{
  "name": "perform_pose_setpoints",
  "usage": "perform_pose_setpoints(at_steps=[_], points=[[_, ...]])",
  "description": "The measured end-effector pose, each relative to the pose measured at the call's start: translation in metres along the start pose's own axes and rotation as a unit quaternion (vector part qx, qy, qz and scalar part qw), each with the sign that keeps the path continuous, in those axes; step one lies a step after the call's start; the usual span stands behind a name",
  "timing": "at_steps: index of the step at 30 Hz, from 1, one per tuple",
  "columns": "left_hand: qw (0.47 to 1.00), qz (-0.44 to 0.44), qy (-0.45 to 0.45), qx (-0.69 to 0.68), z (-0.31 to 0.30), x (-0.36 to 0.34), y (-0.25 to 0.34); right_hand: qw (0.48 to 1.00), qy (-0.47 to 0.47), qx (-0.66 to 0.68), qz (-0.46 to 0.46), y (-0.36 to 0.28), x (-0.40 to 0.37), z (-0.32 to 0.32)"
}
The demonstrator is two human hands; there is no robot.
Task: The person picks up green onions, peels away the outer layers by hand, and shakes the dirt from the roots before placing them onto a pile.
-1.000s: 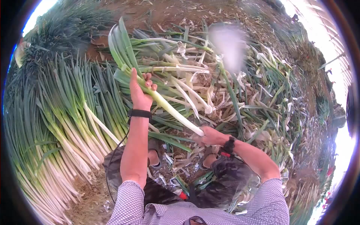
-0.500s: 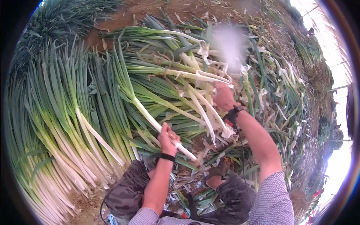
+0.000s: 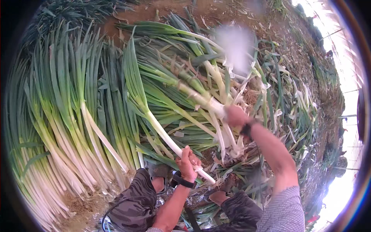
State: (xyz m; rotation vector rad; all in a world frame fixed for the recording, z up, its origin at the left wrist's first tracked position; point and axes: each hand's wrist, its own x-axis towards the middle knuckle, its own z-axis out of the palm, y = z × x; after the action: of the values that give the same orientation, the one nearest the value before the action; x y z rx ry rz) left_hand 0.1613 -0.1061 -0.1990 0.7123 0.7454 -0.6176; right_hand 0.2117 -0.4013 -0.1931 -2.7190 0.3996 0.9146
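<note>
A peeled green onion (image 3: 162, 132) with a clean white stalk lies in my left hand (image 3: 188, 164), whose fingers wrap round it near the root end. Its green leaves point up and away. My right hand (image 3: 235, 115) is closed round the white end of another, unpeeled green onion (image 3: 197, 97), blurred by motion, with loose dry skin on it. Beneath and beyond that one lies a pile of unpeeled green onions (image 3: 170, 85).
A long row of peeled green onions (image 3: 58, 147) lies on the left. Stripped leaves and skins (image 3: 286, 104) cover the ground at right. Dark green leaves (image 3: 62, 19) fill the far left. My knees (image 3: 131, 205) are at the bottom.
My right hand has closed on an onion and drawn it nearer from the pile. My left hand, with its peeled onion, appears lower and further right.
</note>
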Motion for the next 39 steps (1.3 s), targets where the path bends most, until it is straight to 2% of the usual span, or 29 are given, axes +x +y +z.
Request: perform_pose_setpoints(at_steps=[1, 2, 3, 4, 5, 7, 9, 10, 11, 13, 14, 15, 17, 18, 19, 21, 24, 25, 26, 27, 29, 31, 32, 33, 34, 35, 36, 39], points=[[1.0, 0.005, 0.012, 0.006, -0.005, -0.003, 0.001, 1.0, 0.017, 0.006, 0.0, -0.042, -0.042, 0.005], [0.999, 0.012, 0.034, 0.012, -0.009, -0.005, 0.002, 0.989, -0.037, 0.144, 0.003, -0.076, -0.084, 0.004], [1.0, 0.006, 0.03, -0.001, -0.011, -0.007, 0.005, 0.971, 0.034, 0.214, -0.1, -0.091, -0.122, 0.017], [1.0, -0.001, 0.025, -0.011, -0.014, -0.011, 0.009, 0.914, -0.058, 0.396, -0.063, -0.107, -0.149, 0.017], [1.0, -0.007, 0.018, -0.022, -0.02, -0.019, 0.01, 0.881, -0.03, 0.472, -0.035, -0.105, -0.167, 0.041], [1.0, -0.025, 0.01, -0.01, -0.028, -0.042, 0.012, 0.827, -0.092, 0.533, 0.155, -0.118, -0.211, 0.059], [0.999, -0.037, 0.025, 0.01, -0.045, -0.063, 0.014, 0.868, -0.097, 0.48, 0.078, -0.112, -0.251, 0.128], [0.998, -0.026, 0.036, 0.04, -0.058, -0.073, 0.012, 0.864, 0.009, 0.502, -0.03, -0.142, -0.281, 0.114], [0.998, -0.049, 0.021, 0.034, -0.072, -0.084, 0.008, 0.865, 0.028, 0.501, -0.008, -0.159, -0.307, 0.093], [0.998, -0.06, -0.013, 0.027, -0.082, -0.111, 0.005, 0.789, 0.084, 0.606, 0.057, -0.165, -0.333, 0.07], [0.998, -0.057, -0.031, 0.023, -0.08, -0.119, 0.003, 0.758, 0.135, 0.636, 0.061, -0.166, -0.344, 0.063], [0.997, -0.052, -0.046, 0.02, -0.082, -0.125, 0.001, 0.706, 0.211, 0.675, 0.022, -0.167, -0.348, 0.069], [0.995, -0.063, -0.072, 0.002, -0.084, -0.133, 0.008, 0.653, 0.211, 0.726, 0.053, -0.185, -0.358, 0.091], [0.995, -0.038, -0.094, 0.015, -0.077, -0.138, 0.016, 0.707, 0.193, 0.677, 0.069, -0.176, -0.351, 0.129], [0.993, -0.014, -0.118, 0.027, -0.067, -0.141, 0.023, 0.75, 0.154, 0.623, 0.163, -0.169, -0.342, 0.167], [0.991, -0.011, -0.124, 0.049, -0.05, -0.133, 0.045, 0.815, 0.117, 0.565, 0.045, -0.162, -0.346, 0.227], [0.987, 0.001, -0.148, 0.061, -0.031, -0.142, 0.091, 0.748, 0.121, 0.649, 0.067, -0.202, -0.371, 0.196], [0.987, -0.004, -0.153, 0.054, -0.029, -0.142, 0.097, 0.785, 0.237, 0.57, 0.04, -0.216, -0.388, 0.158], [0.982, 0.013, -0.179, 0.053, -0.033, -0.15, 0.098, 0.769, 0.173, 0.605, 0.109, -0.199, -0.394, 0.136], [0.976, 0.03, -0.207, 0.054, -0.035, -0.164, 0.101, 0.646, 0.188, 0.74, -0.003, -0.208, -0.42, 0.093], [0.977, 0.026, -0.166, 0.128, -0.057, -0.19, 0.093, 0.552, 0.211, 0.803, -0.08, -0.229, -0.467, 0.032], [0.974, 0.002, -0.163, 0.16, -0.095, -0.187, 0.065, 0.545, 0.243, 0.8, -0.064, -0.209, -0.445, 0.055], [0.976, -0.018, -0.145, 0.163, -0.11, -0.187, 0.05, 0.588, 0.26, 0.766, -0.008, -0.201, -0.424, 0.079], [0.978, -0.035, -0.124, 0.166, -0.123, -0.183, 0.037, 0.697, 0.264, 0.666, 0.017, -0.172, -0.384, 0.129], [0.978, -0.069, -0.125, 0.152, -0.138, -0.174, 0.024, 0.69, 0.266, 0.672, 0.048, -0.165, -0.349, 0.179], [0.978, -0.102, -0.122, 0.138, -0.153, -0.165, 0.013, 0.694, 0.214, 0.678, 0.112, -0.162, -0.338, 0.219], [0.981, -0.102, -0.113, 0.116, -0.165, -0.163, 0.006, 0.685, 0.185, 0.689, 0.148, -0.186, -0.35, 0.222], [0.974, -0.171, -0.12, 0.085, -0.201, -0.14, -0.002, 0.676, 0.143, 0.714, 0.11, -0.211, -0.357, 0.263]])
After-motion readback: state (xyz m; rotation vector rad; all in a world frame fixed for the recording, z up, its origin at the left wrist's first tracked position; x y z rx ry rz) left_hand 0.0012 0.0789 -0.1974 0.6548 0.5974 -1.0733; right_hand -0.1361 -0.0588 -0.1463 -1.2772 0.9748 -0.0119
